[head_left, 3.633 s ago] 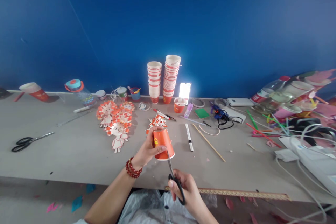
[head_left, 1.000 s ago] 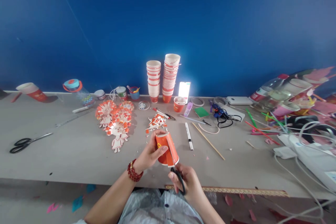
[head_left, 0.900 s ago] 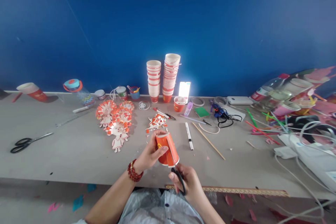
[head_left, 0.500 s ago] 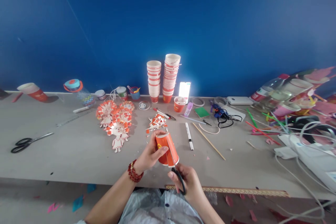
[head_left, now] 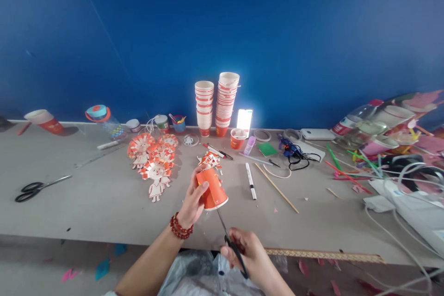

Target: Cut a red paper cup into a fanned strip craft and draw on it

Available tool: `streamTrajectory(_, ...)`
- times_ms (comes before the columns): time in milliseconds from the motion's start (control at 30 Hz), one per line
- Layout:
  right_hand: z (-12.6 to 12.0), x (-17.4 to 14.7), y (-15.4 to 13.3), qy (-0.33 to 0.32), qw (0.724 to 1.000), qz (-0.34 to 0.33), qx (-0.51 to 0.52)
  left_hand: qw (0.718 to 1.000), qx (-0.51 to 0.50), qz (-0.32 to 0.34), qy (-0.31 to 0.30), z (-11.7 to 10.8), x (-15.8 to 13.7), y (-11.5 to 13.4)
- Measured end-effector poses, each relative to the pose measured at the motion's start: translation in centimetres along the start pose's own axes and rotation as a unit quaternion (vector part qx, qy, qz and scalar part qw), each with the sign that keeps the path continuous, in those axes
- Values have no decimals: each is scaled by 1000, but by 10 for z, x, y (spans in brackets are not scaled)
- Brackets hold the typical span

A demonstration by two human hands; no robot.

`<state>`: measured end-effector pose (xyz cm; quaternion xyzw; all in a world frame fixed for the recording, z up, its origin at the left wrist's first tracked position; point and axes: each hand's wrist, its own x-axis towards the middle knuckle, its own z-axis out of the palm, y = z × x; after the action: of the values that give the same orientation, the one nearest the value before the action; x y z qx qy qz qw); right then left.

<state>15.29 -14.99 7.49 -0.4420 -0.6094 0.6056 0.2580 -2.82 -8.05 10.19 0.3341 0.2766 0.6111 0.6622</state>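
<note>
"While the left hand (head_left: 192,201) pinches the orange cup (head_left: 215,188) between thumb and fingers, rim downward and tilted over the table (head_left: 114,212), what of the right hand (head_left: 250,250)?"

"Curled round the handles of the scissors (head_left: 228,239), below the cup; blades reach its rim (bite depth unclear)."

"And against half a second ago?"

"Cup shifted left, tipped further; more blade shows below the rim, hands farther apart."

Grey table (head_left: 111,212) carrying 2 cup stacks (head_left: 204,109), paper figures (head_left: 156,172), black-handled scissors (head_left: 42,186)
</note>
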Motion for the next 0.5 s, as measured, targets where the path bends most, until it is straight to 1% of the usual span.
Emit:
streamTrajectory(67, -4, -7, -2, -33, 999, 7, 21, 1000, -8, 0, 7, -1, 1, 2)
streamTrajectory(167, -9, -14, -11, -68, 997, -2, 46, 1000, -7, 13, -2, 0, 2, 2)
streamTrajectory(300, -9, -12, -24, -57, 996, -29, 62, 1000, 10, 25, -15, 3, 1, 1)
streamTrajectory(500, -5, 0, -24, -49, 996, -37, 64, 999, 23, 19, -29, 5, -2, 2)
